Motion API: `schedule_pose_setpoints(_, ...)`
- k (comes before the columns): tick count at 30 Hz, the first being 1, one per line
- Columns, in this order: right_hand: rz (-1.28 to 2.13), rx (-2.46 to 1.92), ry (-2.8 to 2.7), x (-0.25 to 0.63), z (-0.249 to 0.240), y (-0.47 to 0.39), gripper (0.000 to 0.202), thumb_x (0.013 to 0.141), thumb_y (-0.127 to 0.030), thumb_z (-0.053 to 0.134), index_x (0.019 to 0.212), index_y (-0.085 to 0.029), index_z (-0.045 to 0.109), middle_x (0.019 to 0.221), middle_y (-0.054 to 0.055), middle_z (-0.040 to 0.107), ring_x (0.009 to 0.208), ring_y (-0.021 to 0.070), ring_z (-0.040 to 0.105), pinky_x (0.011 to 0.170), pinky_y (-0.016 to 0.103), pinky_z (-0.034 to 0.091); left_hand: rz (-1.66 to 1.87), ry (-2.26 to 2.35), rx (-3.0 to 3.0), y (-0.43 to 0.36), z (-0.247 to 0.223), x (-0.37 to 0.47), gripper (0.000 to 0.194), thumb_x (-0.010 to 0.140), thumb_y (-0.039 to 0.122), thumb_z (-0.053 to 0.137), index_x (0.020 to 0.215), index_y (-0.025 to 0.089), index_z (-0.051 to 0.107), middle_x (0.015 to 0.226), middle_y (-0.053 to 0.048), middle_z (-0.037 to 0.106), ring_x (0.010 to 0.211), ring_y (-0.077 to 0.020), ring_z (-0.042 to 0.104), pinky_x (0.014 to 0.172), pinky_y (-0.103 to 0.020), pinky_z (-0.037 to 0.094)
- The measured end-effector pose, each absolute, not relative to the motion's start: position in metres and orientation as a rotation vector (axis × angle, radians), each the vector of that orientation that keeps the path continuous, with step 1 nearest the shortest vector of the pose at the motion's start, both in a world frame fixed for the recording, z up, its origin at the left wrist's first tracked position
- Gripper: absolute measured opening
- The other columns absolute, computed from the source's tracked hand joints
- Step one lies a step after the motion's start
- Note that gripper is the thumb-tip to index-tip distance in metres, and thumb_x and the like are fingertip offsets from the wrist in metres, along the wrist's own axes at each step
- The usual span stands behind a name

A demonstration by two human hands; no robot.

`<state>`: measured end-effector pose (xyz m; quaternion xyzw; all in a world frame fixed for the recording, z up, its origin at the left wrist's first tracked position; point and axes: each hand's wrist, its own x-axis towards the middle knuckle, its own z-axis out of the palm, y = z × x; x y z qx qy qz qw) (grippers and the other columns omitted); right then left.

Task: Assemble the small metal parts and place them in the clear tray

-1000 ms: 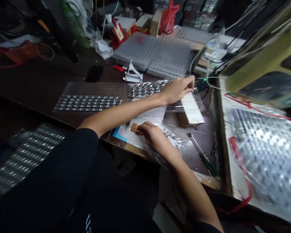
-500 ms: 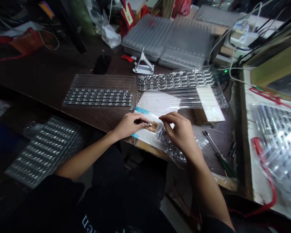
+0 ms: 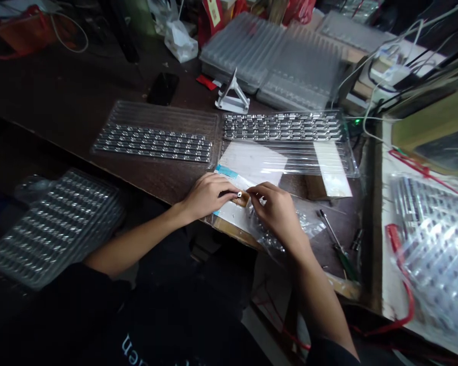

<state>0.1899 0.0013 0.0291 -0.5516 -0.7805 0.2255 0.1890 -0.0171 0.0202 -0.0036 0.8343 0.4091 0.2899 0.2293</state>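
Observation:
My left hand (image 3: 209, 195) pinches a small metal part (image 3: 238, 194) over a brown patch on a white board (image 3: 232, 216) with blue tape. Close on its right, my right hand (image 3: 273, 206) has thumb and fingertips pressed together; whatever they hold is too small to make out. Under and beside that hand lies a clear plastic bag (image 3: 269, 236) of small shiny pieces. Behind the hands are a left tray (image 3: 156, 114) and a right tray (image 3: 290, 152), each with rows of metal parts. A white sheet (image 3: 252, 160) lies partly over the right tray.
A screwdriver (image 3: 334, 234) lies right of the bag, near a cardboard box (image 3: 315, 187). Behind the trays are a phone (image 3: 163, 89), a white stand (image 3: 232, 99) and stacked clear trays (image 3: 244, 51). More filled trays (image 3: 53, 223) are stacked low at the left.
My right hand has moved closer to the part in my left hand, its fingertips now almost at it. The camera view has shifted slightly.

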Motion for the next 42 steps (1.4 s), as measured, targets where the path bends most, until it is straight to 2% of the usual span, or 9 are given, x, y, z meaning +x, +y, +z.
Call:
schedule_pose_setpoints(12, 0.72, -1.502, -2.195, 0.187, 0.031, 0.002, 0.02, 0.09, -0.018, 0.053, 0.091, -0.02, 0.073, 0.092, 0.005, 0.073, 0.084, 0.0169, 0.067, 0.078, 0.026, 0.047, 0.871, 1.117, 2.201, 0.021, -0.009, -0.016, 0.007, 0.084, 0.025, 0.072, 0.09, 0.026, 0.076, 0.09, -0.001, 0.077, 0.09, -0.0192, 0.069, 0.085, -0.034, 0.047)
schedule_pose_setpoints(24, 0.63, -1.522, -2.209, 0.185, 0.024, 0.001, 0.019, 0.086, -0.016, 0.055, 0.09, -0.02, 0.073, 0.09, 0.005, 0.073, 0.074, 0.0172, 0.065, 0.07, 0.027, 0.048, 0.848, 1.116, 2.314, 0.02, -0.012, -0.015, 0.007, 0.084, 0.024, 0.073, 0.091, 0.022, 0.075, 0.088, 0.0, 0.075, 0.09, -0.0183, 0.067, 0.084, -0.031, 0.042)
schedule_pose_setpoints(28, 0.627, -1.501, -2.231, 0.183, 0.023, 0.001, 0.02, 0.089, -0.017, 0.053, 0.093, -0.02, 0.072, 0.091, 0.005, 0.073, 0.076, 0.0177, 0.066, 0.072, 0.028, 0.048, 0.901, 1.126, 2.264, 0.019, -0.011, -0.016, 0.004, 0.086, 0.021, 0.071, 0.088, 0.021, 0.074, 0.087, 0.0, 0.075, 0.088, -0.0175, 0.067, 0.083, -0.031, 0.042)
schedule_pose_setpoints(32, 0.657, -1.399, -2.276, 0.178, 0.021, 0.0, 0.019, 0.093, -0.021, 0.054, 0.098, -0.02, 0.072, 0.095, 0.005, 0.072, 0.081, 0.0174, 0.067, 0.075, 0.027, 0.049, 1.003, 1.261, 2.174, 0.014, -0.01, -0.023, 0.009, 0.091, 0.024, 0.065, 0.093, 0.02, 0.072, 0.095, -0.001, 0.076, 0.092, -0.0178, 0.066, 0.085, -0.031, 0.042)
schedule_pose_setpoints(34, 0.611, -1.389, -2.356, 0.174, 0.02, -0.003, 0.021, 0.095, -0.024, 0.053, 0.102, -0.019, 0.072, 0.097, 0.007, 0.071, 0.085, 0.0184, 0.067, 0.077, 0.027, 0.049, 0.943, 1.316, 2.212, 0.01, -0.011, -0.029, 0.01, 0.091, 0.025, 0.065, 0.096, 0.021, 0.072, 0.098, -0.001, 0.075, 0.094, -0.0192, 0.065, 0.086, -0.033, 0.042)
schedule_pose_setpoints(38, 0.496, -1.447, -2.509, 0.168, 0.021, -0.005, 0.027, 0.098, -0.022, 0.047, 0.108, -0.02, 0.072, 0.098, 0.009, 0.07, 0.085, 0.0189, 0.066, 0.075, 0.027, 0.047, 0.805, 1.318, 2.311, 0.006, -0.012, -0.036, 0.015, 0.09, 0.023, 0.066, 0.104, 0.022, 0.07, 0.104, -0.002, 0.074, 0.098, -0.0208, 0.064, 0.088, -0.034, 0.041)
schedule_pose_setpoints(42, 0.547, -1.487, -2.458, 0.183, 0.038, -0.005, 0.027, 0.097, -0.02, 0.049, 0.115, -0.021, 0.069, 0.107, 0.008, 0.071, 0.085, 0.0172, 0.067, 0.073, 0.025, 0.046, 0.809, 1.365, 2.284, 0.008, -0.008, -0.033, 0.013, 0.091, 0.024, 0.064, 0.102, 0.022, 0.07, 0.104, -0.002, 0.074, 0.095, -0.0202, 0.064, 0.085, -0.033, 0.042)
